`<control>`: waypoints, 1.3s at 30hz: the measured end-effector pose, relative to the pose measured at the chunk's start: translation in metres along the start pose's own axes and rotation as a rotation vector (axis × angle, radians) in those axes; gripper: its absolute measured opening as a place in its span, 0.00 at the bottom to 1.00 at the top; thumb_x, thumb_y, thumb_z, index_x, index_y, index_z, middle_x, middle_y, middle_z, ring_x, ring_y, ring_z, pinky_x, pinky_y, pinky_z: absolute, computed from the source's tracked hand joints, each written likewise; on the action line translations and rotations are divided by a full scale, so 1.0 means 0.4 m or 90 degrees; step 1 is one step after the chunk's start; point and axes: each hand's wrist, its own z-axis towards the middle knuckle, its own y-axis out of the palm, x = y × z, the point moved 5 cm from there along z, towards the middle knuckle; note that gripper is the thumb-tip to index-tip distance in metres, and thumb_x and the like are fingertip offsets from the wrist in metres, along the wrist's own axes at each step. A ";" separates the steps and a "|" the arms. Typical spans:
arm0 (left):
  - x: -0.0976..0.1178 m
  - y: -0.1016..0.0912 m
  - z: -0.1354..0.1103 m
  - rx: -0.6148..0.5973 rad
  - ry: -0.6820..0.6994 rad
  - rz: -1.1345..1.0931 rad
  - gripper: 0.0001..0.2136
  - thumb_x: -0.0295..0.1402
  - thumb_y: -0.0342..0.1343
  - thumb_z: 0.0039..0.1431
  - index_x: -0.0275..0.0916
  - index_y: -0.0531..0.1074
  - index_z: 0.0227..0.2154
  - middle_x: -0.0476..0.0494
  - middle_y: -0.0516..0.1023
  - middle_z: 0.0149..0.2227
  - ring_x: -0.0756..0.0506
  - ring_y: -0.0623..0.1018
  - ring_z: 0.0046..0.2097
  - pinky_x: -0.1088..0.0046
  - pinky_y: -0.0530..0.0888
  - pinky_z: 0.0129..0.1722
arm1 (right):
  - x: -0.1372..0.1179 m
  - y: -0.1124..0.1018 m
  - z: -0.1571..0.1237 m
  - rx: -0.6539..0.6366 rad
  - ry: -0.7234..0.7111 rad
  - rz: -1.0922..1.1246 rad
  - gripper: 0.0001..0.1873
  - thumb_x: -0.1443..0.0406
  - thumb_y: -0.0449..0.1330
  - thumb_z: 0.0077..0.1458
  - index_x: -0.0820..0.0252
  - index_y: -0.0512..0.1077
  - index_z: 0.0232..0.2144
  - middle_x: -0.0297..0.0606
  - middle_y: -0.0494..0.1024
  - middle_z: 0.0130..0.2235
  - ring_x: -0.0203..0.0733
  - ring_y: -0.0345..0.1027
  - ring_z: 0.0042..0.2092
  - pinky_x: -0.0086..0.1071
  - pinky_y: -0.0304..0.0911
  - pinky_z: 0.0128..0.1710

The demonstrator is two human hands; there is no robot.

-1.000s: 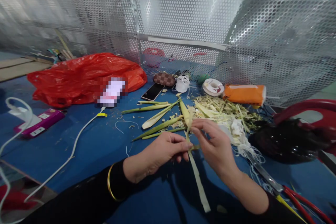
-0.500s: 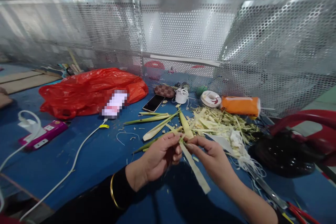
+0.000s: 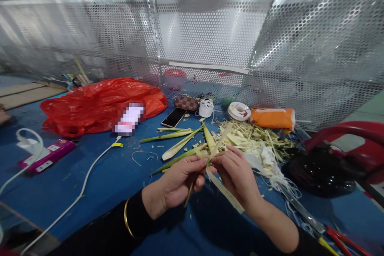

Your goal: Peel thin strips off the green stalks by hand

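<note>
My left hand pinches pale leaf strips between thumb and fingers, a thin green stem hanging below its palm. From the other side, the fingertips of my right hand are closed on the same strips, close to the left thumb. One flat pale strip slants down to the right under the right hand; another pale strip points up and away. The exact crossing is partly hidden by my fingers. Just beyond lie several long green and yellowish leaf sheaths and a heap of shredded plant scraps.
Red plastic bag, lit phone on a white cable and purple power strip lie left. Dark kettle and red-handled scissors are right. Behind stand a ribbon spool, orange packet and perforated metal screen.
My right hand has turned, its fingers now folded over the strips. A pale strip now sticks up beyond the fingers, and a stem shows below my left hand. The view has shifted slightly.
</note>
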 end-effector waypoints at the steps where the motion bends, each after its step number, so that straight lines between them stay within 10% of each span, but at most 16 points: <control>1: -0.003 -0.001 0.001 -0.002 -0.004 -0.005 0.10 0.32 0.67 0.48 0.33 0.74 0.32 0.50 0.75 0.23 0.59 0.67 0.16 0.86 0.63 0.16 | 0.001 0.000 0.000 0.005 -0.001 0.003 0.09 0.71 0.51 0.61 0.55 0.68 0.32 0.33 0.77 0.29 0.38 0.72 0.33 0.45 0.54 0.55; 13: -0.003 -0.006 -0.002 0.003 0.009 0.088 0.10 0.34 0.67 0.47 0.31 0.76 0.28 0.45 0.79 0.25 0.58 0.70 0.18 0.86 0.65 0.17 | 0.019 0.024 -0.010 -0.014 0.029 0.074 0.11 0.70 0.51 0.61 0.54 0.69 0.29 0.34 0.75 0.28 0.40 0.69 0.33 0.43 0.56 0.52; 19: 0.026 -0.008 -0.009 0.062 0.050 0.266 0.12 0.40 0.61 0.54 0.33 0.74 0.29 0.39 0.81 0.33 0.54 0.77 0.23 0.85 0.64 0.18 | 0.082 0.026 -0.007 -0.041 0.206 0.192 0.09 0.62 0.55 0.58 0.54 0.75 0.29 0.38 0.80 0.31 0.46 0.73 0.36 0.41 0.64 0.43; 23: 0.030 -0.008 -0.012 0.039 0.034 0.334 0.15 0.43 0.55 0.58 0.34 0.73 0.32 0.39 0.82 0.32 0.51 0.78 0.24 0.82 0.64 0.19 | 0.159 -0.074 -0.014 0.178 0.441 0.194 0.13 0.57 0.57 0.56 0.58 0.76 0.37 0.40 0.81 0.34 0.48 0.73 0.38 0.39 0.65 0.40; 26: 0.022 -0.008 -0.013 0.036 0.007 0.392 0.15 0.44 0.54 0.58 0.35 0.74 0.34 0.38 0.82 0.33 0.51 0.78 0.24 0.80 0.64 0.19 | 0.165 -0.148 -0.006 0.287 0.432 0.131 0.15 0.55 0.56 0.57 0.58 0.77 0.34 0.40 0.80 0.35 0.47 0.72 0.40 0.38 0.63 0.42; 33: -0.022 0.028 -0.015 -0.022 -0.027 0.587 0.13 0.38 0.52 0.56 0.35 0.72 0.23 0.44 0.80 0.28 0.53 0.74 0.20 0.79 0.63 0.20 | 0.062 -0.030 0.010 -0.269 0.380 0.222 0.19 0.53 0.57 0.53 0.58 0.74 0.20 0.37 0.73 0.25 0.43 0.67 0.30 0.34 0.59 0.32; 39: -0.053 0.027 -0.011 -0.058 -0.076 0.609 0.11 0.31 0.48 0.54 0.35 0.71 0.20 0.47 0.77 0.21 0.54 0.72 0.19 0.81 0.62 0.19 | 0.047 0.014 -0.011 -0.158 0.543 0.517 0.09 0.60 0.64 0.45 0.59 0.70 0.22 0.30 0.69 0.24 0.35 0.62 0.27 0.30 0.59 0.30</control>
